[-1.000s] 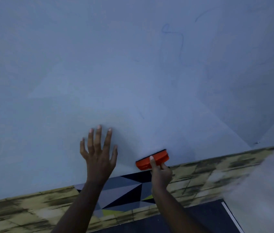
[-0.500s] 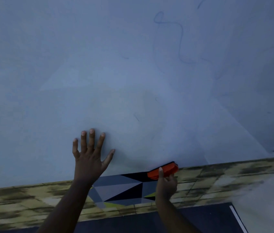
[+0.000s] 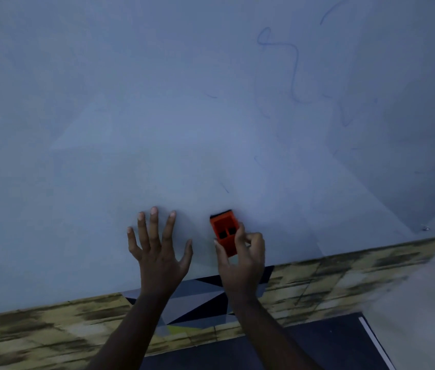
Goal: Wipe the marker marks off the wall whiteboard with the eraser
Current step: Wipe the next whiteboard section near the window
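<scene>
The pale whiteboard (image 3: 157, 116) fills most of the view. Faint blue marker marks (image 3: 293, 68) curl across its upper right, with small strokes (image 3: 224, 188) lower down, just above the eraser. My right hand (image 3: 240, 260) grips an orange eraser (image 3: 224, 231), held upright with its dark pad against the board near the bottom edge. My left hand (image 3: 157, 252) presses flat on the board with fingers spread, just left of the eraser.
Below the board runs a yellow-brown patterned wall strip (image 3: 344, 271) with a grey, black and yellow triangle patch (image 3: 197, 303). A dark floor (image 3: 317, 348) with a white line lies at bottom right. A pale blurred surface (image 3: 424, 316) stands at the right edge.
My right hand has turned the eraser from lying sideways at the board's bottom edge to upright and moved it up onto the board. The left hand stays flat on the board.
</scene>
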